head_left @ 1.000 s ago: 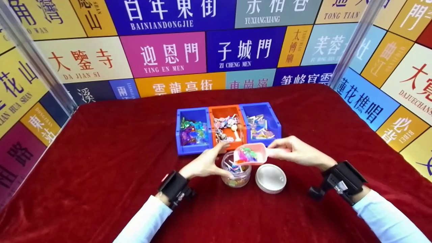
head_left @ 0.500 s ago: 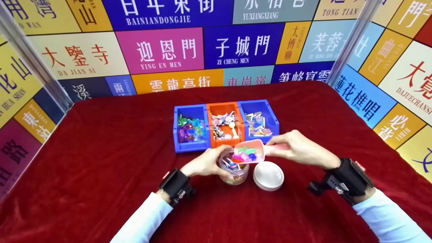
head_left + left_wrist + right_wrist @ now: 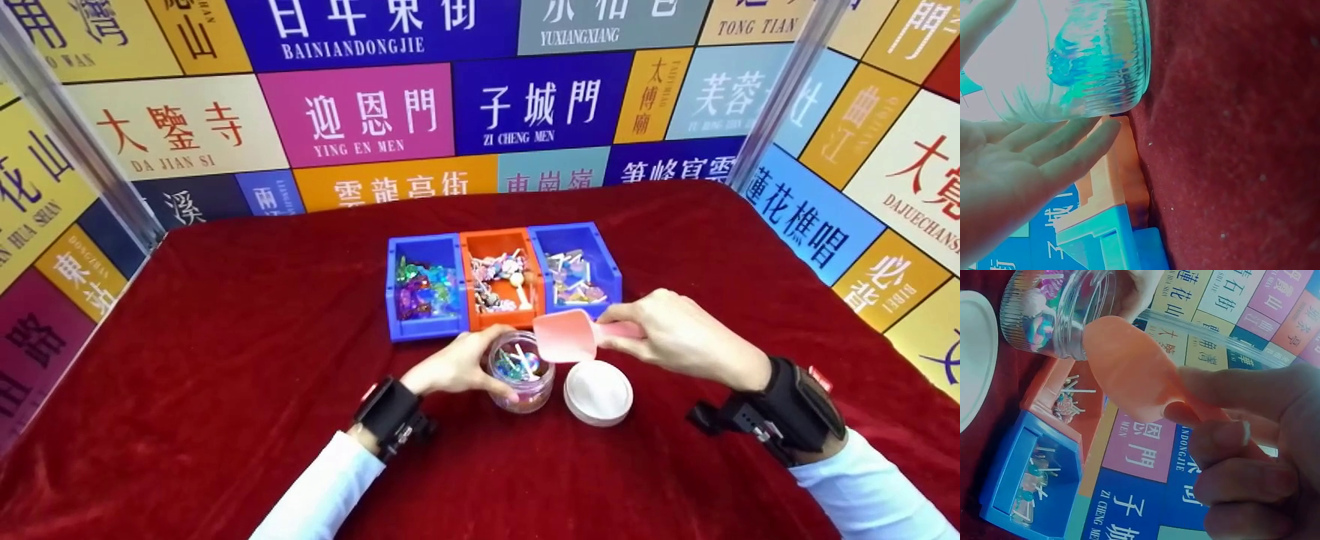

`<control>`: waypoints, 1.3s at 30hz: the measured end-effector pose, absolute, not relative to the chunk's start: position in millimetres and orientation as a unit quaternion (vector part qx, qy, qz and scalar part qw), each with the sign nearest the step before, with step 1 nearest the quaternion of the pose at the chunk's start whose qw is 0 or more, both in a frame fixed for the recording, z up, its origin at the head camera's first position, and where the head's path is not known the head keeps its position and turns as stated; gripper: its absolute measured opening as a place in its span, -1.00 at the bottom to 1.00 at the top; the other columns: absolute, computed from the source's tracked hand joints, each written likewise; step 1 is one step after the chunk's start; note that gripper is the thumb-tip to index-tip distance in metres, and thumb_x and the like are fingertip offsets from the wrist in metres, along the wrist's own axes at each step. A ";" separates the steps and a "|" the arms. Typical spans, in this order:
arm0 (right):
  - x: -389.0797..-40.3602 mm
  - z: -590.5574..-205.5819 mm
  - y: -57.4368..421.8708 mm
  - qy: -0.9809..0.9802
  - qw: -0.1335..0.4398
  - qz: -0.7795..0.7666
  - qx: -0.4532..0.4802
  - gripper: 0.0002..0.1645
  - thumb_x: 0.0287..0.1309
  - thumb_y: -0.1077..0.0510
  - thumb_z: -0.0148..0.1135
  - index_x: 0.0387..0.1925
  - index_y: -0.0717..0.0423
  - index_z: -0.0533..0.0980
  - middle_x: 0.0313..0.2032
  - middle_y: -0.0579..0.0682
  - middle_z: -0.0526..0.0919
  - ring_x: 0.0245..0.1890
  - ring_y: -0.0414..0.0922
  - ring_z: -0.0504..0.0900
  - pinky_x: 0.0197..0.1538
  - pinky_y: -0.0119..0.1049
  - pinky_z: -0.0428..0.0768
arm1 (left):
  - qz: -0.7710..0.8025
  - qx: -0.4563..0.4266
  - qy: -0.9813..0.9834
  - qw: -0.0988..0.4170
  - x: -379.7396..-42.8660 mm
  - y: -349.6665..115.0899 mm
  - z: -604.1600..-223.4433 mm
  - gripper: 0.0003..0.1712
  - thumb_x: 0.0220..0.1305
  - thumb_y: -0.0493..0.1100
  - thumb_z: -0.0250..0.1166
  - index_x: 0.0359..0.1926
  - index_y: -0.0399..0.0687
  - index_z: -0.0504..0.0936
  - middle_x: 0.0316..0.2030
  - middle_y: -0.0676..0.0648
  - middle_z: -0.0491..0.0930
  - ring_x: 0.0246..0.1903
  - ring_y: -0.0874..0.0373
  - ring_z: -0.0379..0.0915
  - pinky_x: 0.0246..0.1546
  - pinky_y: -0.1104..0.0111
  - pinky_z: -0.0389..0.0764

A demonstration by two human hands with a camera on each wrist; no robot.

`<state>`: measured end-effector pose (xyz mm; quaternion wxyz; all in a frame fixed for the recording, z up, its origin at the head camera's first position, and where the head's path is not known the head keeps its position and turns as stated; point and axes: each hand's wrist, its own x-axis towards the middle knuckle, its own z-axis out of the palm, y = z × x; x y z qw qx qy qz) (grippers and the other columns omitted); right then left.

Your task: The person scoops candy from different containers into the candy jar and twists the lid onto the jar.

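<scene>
In the head view, my left hand (image 3: 459, 365) holds a clear jar (image 3: 529, 397) from its left side, thumb in front and fingers behind. Ribbed glass or plastic shows on the jar (image 3: 1112, 67) in the left wrist view; colourful pieces and white sticks lie inside. My right hand (image 3: 675, 330) grips the handle of a pink scoop (image 3: 566, 337), whose bowl is tipped beside the jar's mouth. The right wrist view shows the underside of the scoop (image 3: 1129, 365) and fingers curled round its handle. A white lid (image 3: 598, 394) lies right of the jar.
Behind the jar stand three joined bins: a blue bin (image 3: 427, 328) with gem-like pieces, an orange bin (image 3: 501, 238) and another blue bin (image 3: 611, 274) with small lollipop-like pieces. A red cloth (image 3: 262, 315) covers the table. Printed panels (image 3: 360, 112) rise at the back and sides.
The scoop has turned over beside the jar, and the colourful pieces it carried no longer show in it. Greenish pieces now show at the jar's top. My left hand has closed in on the jar.
</scene>
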<state>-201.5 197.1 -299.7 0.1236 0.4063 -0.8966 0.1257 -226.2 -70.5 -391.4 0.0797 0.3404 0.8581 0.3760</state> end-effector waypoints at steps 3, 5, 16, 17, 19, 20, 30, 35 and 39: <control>-204.6 -302.5 198.4 -0.895 0.121 0.136 0.408 -0.82 0.02 0.02 0.23 -0.44 0.03 0.62 -0.74 -0.27 0.44 -0.71 -0.35 0.26 -0.60 -0.48 0.31 | 0.374 0.340 0.859 0.078 -226.6 -70.6 -391.0 -0.08 -0.27 -0.03 0.49 0.14 -0.24 0.30 0.00 -0.18 0.48 -0.01 0.01 0.41 0.06 0.30 0.38; -208.1 -305.1 200.7 -0.893 0.110 0.151 0.410 -0.82 0.04 0.02 0.22 -0.43 0.03 0.62 -0.69 -0.26 0.51 -0.70 -0.36 0.30 -0.59 -0.50 0.32 | 0.369 0.343 0.860 0.076 -226.8 -70.6 -390.9 -0.08 -0.27 -0.03 0.49 0.14 -0.24 0.30 0.00 -0.18 0.47 -0.01 0.01 0.41 0.06 0.30 0.38; -222.9 -314.9 207.0 -0.886 0.071 0.218 0.404 -0.79 0.08 0.01 0.18 -0.37 0.03 0.63 -0.54 -0.25 0.60 -0.62 -0.36 0.41 -0.52 -0.49 0.41 | 0.385 0.348 0.850 0.095 -229.9 -83.3 -387.9 -0.12 -0.13 -0.01 0.41 0.18 -0.32 0.27 0.05 -0.23 0.43 0.02 -0.01 0.39 0.02 0.22 0.43; -224.4 -315.3 205.8 -0.886 0.072 0.224 0.399 -0.79 0.08 0.02 0.18 -0.37 0.04 0.62 -0.54 -0.24 0.60 -0.62 -0.35 0.40 -0.53 -0.49 0.40 | 0.397 0.343 0.846 0.093 -230.5 -86.5 -387.4 -0.15 -0.10 -0.01 0.39 0.17 -0.33 0.28 0.05 -0.24 0.43 0.02 -0.03 0.39 0.00 0.21 0.45; -227.9 -315.9 202.3 -0.887 0.081 0.234 0.390 -0.78 0.08 0.02 0.19 -0.36 0.06 0.62 -0.54 -0.22 0.60 -0.62 -0.33 0.40 -0.53 -0.48 0.39 | 0.422 0.326 0.843 0.075 -232.1 -93.5 -386.1 -0.24 -0.03 -0.02 0.35 0.14 -0.32 0.32 0.03 -0.25 0.44 0.01 -0.05 0.39 -0.04 0.18 0.48; -229.8 -316.1 200.3 -0.888 0.087 0.236 0.385 -0.79 0.07 0.03 0.20 -0.36 0.07 0.62 -0.56 -0.22 0.60 -0.62 -0.32 0.39 -0.53 -0.48 0.38 | 0.431 0.314 0.844 0.058 -233.2 -97.0 -385.5 -0.29 -0.01 -0.02 0.33 0.12 -0.31 0.35 0.01 -0.25 0.45 -0.01 -0.06 0.40 -0.06 0.18 0.49; -260.7 -315.4 163.1 -0.905 0.146 0.180 0.358 -0.70 0.06 0.04 0.20 -0.37 0.23 0.59 -0.62 -0.02 0.57 -0.63 -0.15 0.44 -0.58 -0.32 0.38 | 0.432 0.124 0.851 -0.271 -246.6 -123.1 -384.5 -0.72 -0.01 -0.34 0.26 -0.21 -0.34 0.51 -0.27 -0.25 0.52 -0.24 -0.09 0.42 -0.14 0.17 0.44; -274.8 -318.4 140.5 -0.920 0.131 0.130 0.346 -0.65 0.07 0.02 0.18 -0.25 0.23 0.60 -0.34 0.13 0.66 -0.35 0.06 0.60 -0.38 -0.06 0.57 | 0.406 0.023 0.862 -0.303 -250.5 -130.0 -389.8 -0.63 -0.04 -0.36 0.22 -0.12 -0.33 0.44 -0.12 -0.30 0.35 -0.08 -0.17 0.19 -0.02 0.09 0.26; -280.6 -322.8 126.2 -0.924 0.115 0.117 0.346 -0.70 0.08 0.04 0.17 -0.26 0.18 0.61 -0.38 0.13 0.66 -0.41 0.06 0.61 -0.49 -0.06 0.56 | 0.404 -0.010 0.871 -0.279 -255.1 -134.1 -395.1 -0.52 0.02 -0.39 0.18 0.02 -0.41 0.34 -0.02 -0.36 0.28 0.00 -0.22 0.15 0.08 0.08 0.23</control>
